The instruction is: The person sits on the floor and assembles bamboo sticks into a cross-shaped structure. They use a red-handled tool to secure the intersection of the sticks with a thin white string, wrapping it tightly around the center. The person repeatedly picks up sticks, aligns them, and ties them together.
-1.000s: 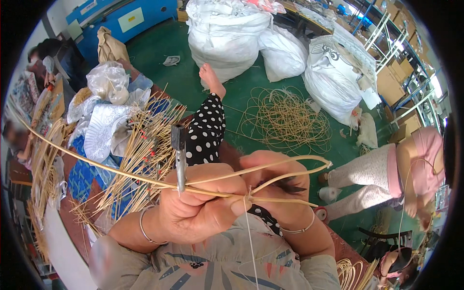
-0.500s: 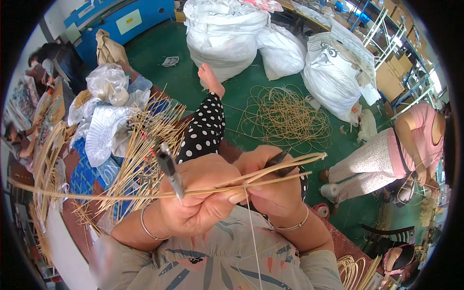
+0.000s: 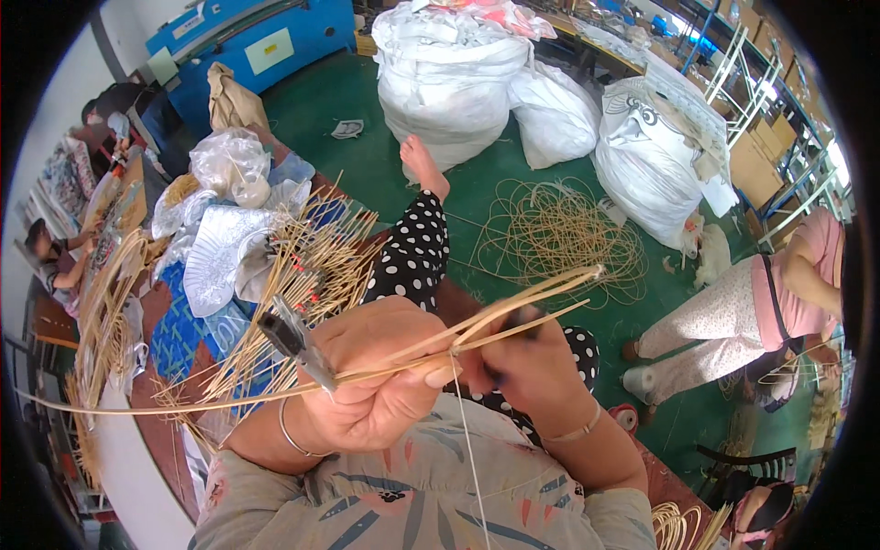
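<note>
My left hand [image 3: 380, 367] is closed round pale cane strips [image 3: 541, 291], its thumb and fingers pinching them near a thread binding. One long strip runs out far to the left; the strips fork to the right, where two meet at a pale tip. A dark and silver clamp-like tool [image 3: 301, 339] sticks out by the left hand, against the cane. White thread [image 3: 469, 449] hangs from the binding over my lap. Just right of the binding, my right hand [image 3: 541, 371] is closed and smeared by motion. A small black tool [image 3: 500, 374] shows at its fingers, too blurred to name exactly.
Loose cane sticks [image 3: 302, 284] and a white fan-shaped piece [image 3: 220, 252] lie at the left. Ahead are a coil of cane [image 3: 559, 243] on the green floor and large white sacks [image 3: 449, 87]. A person in pink [image 3: 779, 284] stands at the right.
My right hand has dropped slightly and drawn back from the binding, with the black tool lower. The left hand keeps its hold on the cane. The whole view has shifted a little.
</note>
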`<state>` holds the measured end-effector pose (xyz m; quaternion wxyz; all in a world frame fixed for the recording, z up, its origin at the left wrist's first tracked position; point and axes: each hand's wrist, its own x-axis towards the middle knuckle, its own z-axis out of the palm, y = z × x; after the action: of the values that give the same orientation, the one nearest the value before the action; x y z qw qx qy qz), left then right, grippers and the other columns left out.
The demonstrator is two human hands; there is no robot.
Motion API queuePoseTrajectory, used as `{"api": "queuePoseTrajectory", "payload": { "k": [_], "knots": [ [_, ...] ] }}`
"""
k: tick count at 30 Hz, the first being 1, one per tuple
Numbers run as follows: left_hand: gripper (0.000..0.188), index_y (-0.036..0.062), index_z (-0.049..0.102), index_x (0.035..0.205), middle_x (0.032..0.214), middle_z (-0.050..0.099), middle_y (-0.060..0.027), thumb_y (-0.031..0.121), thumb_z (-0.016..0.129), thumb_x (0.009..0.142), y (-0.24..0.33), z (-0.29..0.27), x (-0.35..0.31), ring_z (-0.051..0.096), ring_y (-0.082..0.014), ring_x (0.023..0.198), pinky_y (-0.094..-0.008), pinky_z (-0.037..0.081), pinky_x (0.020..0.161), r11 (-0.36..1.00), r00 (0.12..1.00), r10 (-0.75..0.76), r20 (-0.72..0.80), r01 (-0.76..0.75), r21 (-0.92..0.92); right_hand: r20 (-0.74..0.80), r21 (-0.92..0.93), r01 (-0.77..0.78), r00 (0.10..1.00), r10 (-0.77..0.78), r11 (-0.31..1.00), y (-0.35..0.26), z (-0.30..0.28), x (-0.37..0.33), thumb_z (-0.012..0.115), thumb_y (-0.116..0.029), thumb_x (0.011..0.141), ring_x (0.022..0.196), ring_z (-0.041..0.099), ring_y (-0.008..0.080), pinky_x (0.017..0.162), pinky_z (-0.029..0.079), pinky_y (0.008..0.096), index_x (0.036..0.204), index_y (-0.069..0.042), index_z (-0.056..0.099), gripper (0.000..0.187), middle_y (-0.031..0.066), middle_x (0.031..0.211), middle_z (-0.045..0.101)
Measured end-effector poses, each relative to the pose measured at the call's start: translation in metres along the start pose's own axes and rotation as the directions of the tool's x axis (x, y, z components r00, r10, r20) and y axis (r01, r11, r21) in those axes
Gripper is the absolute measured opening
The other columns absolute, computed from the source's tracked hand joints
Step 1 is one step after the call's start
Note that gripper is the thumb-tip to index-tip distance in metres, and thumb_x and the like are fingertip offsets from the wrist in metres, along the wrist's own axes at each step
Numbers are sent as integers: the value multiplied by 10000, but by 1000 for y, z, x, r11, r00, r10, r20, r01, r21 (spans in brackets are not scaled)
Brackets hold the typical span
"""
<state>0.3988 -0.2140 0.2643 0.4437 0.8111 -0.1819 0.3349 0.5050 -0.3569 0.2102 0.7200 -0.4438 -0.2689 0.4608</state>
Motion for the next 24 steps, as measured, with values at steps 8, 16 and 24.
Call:
{"api": "queuePoseTrajectory", "payload": {
  "k": [8,16,24],
  "knots": [
    [117,36,497,640,597,476,-51,91,508,743,-3,-7,-30,458,-163,489,-256,370,456,980,873,-159,-461,196,34,910,274,433,173,-377,859,-53,17,-38,377,-229,883,622,535,200,509,428,285,862,-42,544,252,49,747,544],
    [201,31,420,596,601,407,-12,56,422,795,-46,-44,-41,365,-111,519,-256,345,492,965,525,-226,-821,235,-116,602,710,414,64,-796,570,-24,2,-34,555,-178,791,609,526,208,507,406,304,827,-35,542,148,53,725,547],
    [47,36,551,806,691,548,-78,18,535,766,-55,38,-4,536,-231,574,-310,414,471,977,996,3,-93,17,213,35,-175,451,891,-452,875,-25,24,-10,649,-122,693,549,523,218,479,376,301,758,-8,525,181,77,672,553]
  ]
}}
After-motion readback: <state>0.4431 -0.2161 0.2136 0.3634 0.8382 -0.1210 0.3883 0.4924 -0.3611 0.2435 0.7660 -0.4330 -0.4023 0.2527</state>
